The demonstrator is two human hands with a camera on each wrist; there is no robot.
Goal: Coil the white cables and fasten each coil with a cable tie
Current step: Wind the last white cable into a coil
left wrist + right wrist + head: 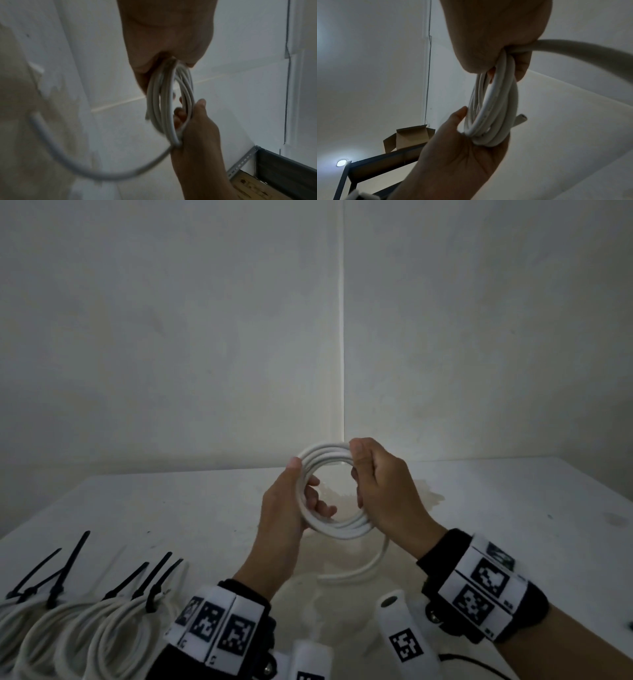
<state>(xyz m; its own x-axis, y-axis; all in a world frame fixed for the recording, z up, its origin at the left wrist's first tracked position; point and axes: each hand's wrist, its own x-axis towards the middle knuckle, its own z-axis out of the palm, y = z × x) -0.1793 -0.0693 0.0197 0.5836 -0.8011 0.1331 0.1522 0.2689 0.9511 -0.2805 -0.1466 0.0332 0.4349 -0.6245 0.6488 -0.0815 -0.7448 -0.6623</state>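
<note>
Both hands hold a coil of white cable (327, 455) upright above the middle of the white table (513, 508). My left hand (294, 491) grips the coil's left side, thumb outside and fingers through the ring. My right hand (363, 474) grips the right side with curled fingers. A loose tail (371, 565) hangs from the coil's lower right and curves down to the table. In the left wrist view the coil (169, 102) runs from the left hand (164, 40) to the right hand (197, 129). The right wrist view shows the coil (494, 108) and a cut cable end (520, 119).
Several finished white coils (85, 631) lie at the table's near left, each with a black cable tie (65, 570) sticking up. Walls close the table off at the back. A metal shelf frame (283, 169) and a cardboard box (409, 136) stand off to the side.
</note>
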